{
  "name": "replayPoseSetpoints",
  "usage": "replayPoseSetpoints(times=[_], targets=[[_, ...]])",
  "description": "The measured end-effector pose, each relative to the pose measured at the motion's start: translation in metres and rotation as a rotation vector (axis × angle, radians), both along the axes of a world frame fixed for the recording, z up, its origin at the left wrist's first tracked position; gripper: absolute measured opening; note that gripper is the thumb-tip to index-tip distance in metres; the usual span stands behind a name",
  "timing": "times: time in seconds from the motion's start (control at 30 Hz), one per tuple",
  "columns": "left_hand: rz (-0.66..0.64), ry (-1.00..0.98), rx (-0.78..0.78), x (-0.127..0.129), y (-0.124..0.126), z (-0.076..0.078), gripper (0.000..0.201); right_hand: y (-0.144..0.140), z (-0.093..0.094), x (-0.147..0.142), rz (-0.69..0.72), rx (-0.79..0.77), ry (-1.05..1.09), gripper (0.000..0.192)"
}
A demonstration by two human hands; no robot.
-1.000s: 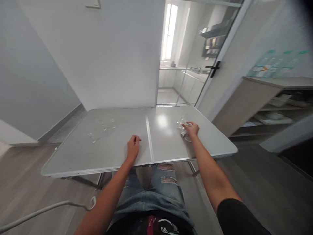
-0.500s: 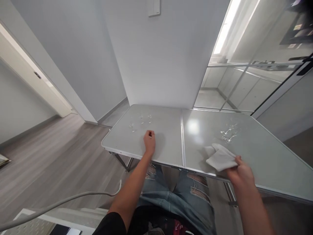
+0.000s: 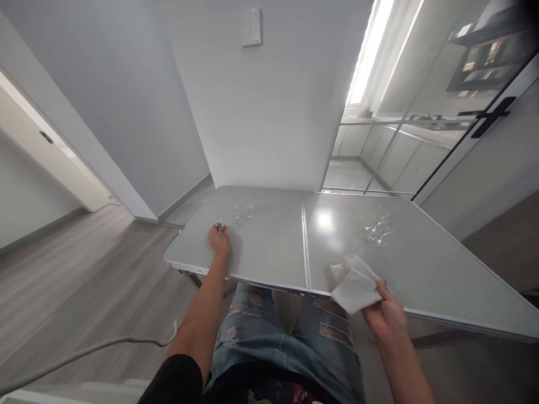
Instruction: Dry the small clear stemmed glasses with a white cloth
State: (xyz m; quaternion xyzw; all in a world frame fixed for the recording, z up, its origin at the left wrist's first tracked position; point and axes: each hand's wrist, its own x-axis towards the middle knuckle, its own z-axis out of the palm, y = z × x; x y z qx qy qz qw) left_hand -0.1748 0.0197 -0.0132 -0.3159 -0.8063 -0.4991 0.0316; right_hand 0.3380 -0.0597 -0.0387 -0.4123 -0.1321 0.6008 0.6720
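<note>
Left hand (image 3: pixel 219 238) has a clear glass (image 3: pixel 219 226) pinched at the left of the bench (image 3: pixel 269 241), two small glasses (image 3: pixel 250 210) just beyond; right hand (image 3: pixel 389 314) grips a white cloth (image 3: pixel 356 286) over the near edge, clear glassware (image 3: pixel 375 238) beyond it.

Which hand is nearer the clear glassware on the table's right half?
Right. The right hand, holding the white cloth, is this side of the clear glassware; the left hand is farther left, across the metal strip.
</note>
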Motion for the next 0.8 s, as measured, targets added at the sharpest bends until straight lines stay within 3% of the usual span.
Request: replayPoseSetpoints(times=[0.13,0.23,0.4,0.5,0.57,0.7,0.8], targets=[[-0.032,-0.045,0.091,0.001,-0.001,0.006,0.013,-0.008,-0.002,-0.009,0.039,-0.039,0.034,0.018],[-0.195,-0.039,0.21,0.019,0.0,0.015,0.014,-0.013,0.003,-0.019,0.069,-0.02,0.074,0.026],[-0.643,-0.193,0.32,0.108,0.003,0.025,0.026,0.005,0.022,-0.051,0.105,0.032,0.146,0.031],[-0.842,-0.281,0.299,0.164,-0.001,0.02,0.037,0.033,0.038,-0.078,0.166,0.123,0.195,0.03],[-0.917,-0.337,0.279,0.186,-0.003,0.014,0.04,0.055,0.047,-0.096,0.206,0.153,0.24,0.027],[-1.008,-0.361,0.24,0.194,-0.003,0.003,0.036,0.09,0.059,-0.125,0.232,0.205,0.278,0.03],[-1.019,-0.299,0.226,0.19,-0.001,-0.001,0.038,0.101,0.06,-0.142,0.268,0.247,0.249,0.029]])
